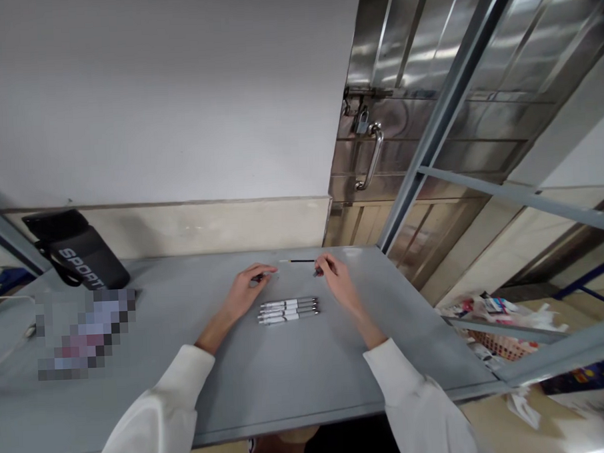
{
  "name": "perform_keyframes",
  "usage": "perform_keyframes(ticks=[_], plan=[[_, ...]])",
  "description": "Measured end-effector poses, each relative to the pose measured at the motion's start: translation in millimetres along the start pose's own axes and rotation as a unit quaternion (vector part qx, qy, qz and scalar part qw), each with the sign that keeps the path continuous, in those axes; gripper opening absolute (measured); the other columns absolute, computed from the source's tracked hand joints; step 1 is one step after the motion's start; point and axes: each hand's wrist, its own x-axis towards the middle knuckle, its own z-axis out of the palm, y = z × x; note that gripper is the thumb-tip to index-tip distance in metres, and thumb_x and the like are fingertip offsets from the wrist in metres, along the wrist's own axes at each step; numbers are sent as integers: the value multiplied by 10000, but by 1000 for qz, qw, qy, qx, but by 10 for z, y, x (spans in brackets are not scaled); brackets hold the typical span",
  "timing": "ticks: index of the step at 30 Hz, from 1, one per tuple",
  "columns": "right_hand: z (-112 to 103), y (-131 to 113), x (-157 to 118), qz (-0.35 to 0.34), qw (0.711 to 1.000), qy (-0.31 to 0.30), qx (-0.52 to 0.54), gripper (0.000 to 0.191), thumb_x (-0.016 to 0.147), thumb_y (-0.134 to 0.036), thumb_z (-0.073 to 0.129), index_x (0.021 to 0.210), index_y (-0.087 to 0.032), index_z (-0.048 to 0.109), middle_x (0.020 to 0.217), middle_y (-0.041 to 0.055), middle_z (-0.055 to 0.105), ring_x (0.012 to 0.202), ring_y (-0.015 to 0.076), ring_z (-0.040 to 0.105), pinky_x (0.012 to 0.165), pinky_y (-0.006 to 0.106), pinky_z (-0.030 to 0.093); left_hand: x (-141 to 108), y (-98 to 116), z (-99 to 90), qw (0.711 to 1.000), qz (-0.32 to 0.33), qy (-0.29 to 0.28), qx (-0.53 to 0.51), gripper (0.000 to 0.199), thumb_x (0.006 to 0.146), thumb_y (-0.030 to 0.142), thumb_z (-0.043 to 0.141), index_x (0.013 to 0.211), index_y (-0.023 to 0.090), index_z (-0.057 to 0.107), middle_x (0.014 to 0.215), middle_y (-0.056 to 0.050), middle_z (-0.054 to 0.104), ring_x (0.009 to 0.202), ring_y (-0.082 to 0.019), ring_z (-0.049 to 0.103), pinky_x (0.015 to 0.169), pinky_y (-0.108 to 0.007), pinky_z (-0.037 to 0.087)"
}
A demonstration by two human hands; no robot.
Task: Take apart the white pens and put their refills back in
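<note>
Several white and grey pens (pixel 288 310) lie side by side in a row on the grey table (pixel 288 367). Behind them a thin dark refill with a pale tip (pixel 301 260) lies crosswise, its right end close to my right hand (pixel 333 273). That hand has its fingers closed round a small dark piece. To the left of the refill, my left hand (pixel 249 287) is curled with thumb and fingers together on a small dark part, too small to name.
A black bottle marked SPORT (pixel 80 249) leans at the back left, beside a blurred, pixelated object (pixel 86 336). A white cable (pixel 29 330) lies far left. Metal frame posts (pixel 406 202) stand at the right, with a basket (pixel 505 344) beyond.
</note>
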Motion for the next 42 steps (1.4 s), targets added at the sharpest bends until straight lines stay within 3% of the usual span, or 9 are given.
perform_keyframes(ticks=[10, 27, 30, 35, 42], plan=[[-47, -83, -30, -17, 998, 20, -54, 532, 931, -610, 369, 577, -223, 460, 558, -1, 506, 556, 162, 498, 561, 284, 388, 6, -12, -1, 999, -39, 9, -29, 359, 943, 456, 483, 1137, 246, 701, 1126, -53, 704, 941, -194, 646, 801, -290, 507], [-34, -70, -33, -10, 998, 5, -66, 540, 940, -578, 377, 541, -222, 454, 527, -6, 475, 531, 159, 482, 558, 292, 362, 4, 24, -15, 998, -31, 7, -52, 359, 949, 446, 489, 1144, 231, 700, 1078, -51, 714, 837, -164, 615, 733, -263, 486], [-2, -73, -49, -32, 996, -7, -89, 499, 941, -549, 408, 579, -220, 503, 567, -4, 519, 570, 160, 517, 588, 285, 389, 6, 30, -3, 998, -36, 3, -55, 358, 940, 451, 507, 1138, 229, 706, 1080, -51, 720, 843, -170, 632, 759, -277, 499], [88, -75, -84, -87, 991, -58, -87, 315, 930, -486, 487, 820, -228, 633, 833, 17, 642, 756, 161, 606, 695, 264, 466, 11, 71, 8, 996, -50, 4, -74, 333, 904, 446, 572, 1114, 228, 710, 1125, -44, 730, 1042, -214, 652, 896, -317, 497], [157, -31, -88, -78, 992, -83, -52, 267, 925, -456, 517, 874, -221, 632, 875, 20, 638, 767, 151, 599, 718, 255, 479, -10, 172, 14, 998, -36, 13, -55, 268, 872, 430, 619, 1006, 236, 746, 1042, -30, 755, 994, -216, 671, 893, -315, 494]])
